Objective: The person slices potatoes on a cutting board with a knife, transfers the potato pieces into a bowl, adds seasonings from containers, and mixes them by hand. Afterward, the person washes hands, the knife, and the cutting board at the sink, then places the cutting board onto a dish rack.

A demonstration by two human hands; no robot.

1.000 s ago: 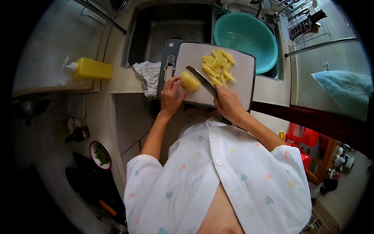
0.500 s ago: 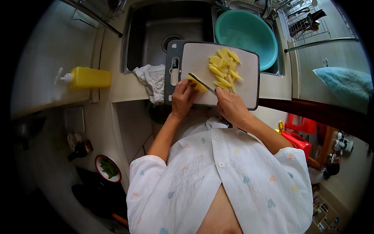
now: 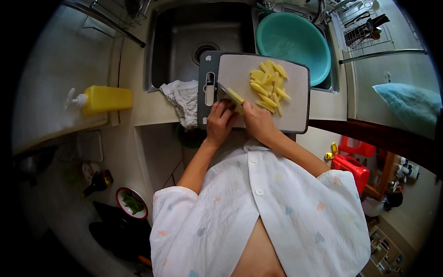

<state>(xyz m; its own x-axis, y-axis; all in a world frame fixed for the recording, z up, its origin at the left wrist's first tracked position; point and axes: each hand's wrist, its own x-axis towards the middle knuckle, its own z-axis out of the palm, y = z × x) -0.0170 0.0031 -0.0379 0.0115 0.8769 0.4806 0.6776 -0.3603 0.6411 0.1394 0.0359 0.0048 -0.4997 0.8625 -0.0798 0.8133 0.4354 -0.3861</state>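
My right hand (image 3: 258, 121) is closed around the handle of a kitchen knife (image 3: 227, 91), whose blade points up and left across the cutting board (image 3: 297, 111). Beside the blade, a cut potato strip (image 3: 236, 95) lies on its far side. With curled fingers, my left hand (image 3: 220, 122) presses on the potato piece (image 3: 239, 110) close to the knife; fingers and blade partly cover that piece. A loose pile of potato sticks (image 3: 269, 85) lies on the right half of the board.
Behind the board are a steel sink (image 3: 184, 34) and a teal basin (image 3: 295, 44). A crumpled white cloth (image 3: 182, 99) touches the board's left side. Further left stands a yellow pump bottle (image 3: 108, 99). A red-rimmed bowl (image 3: 132, 203) holds green leaves.
The knife and my right hand have moved left, toward my left hand. A potato strip now lies on the blade's far side. The view has shifted slightly.
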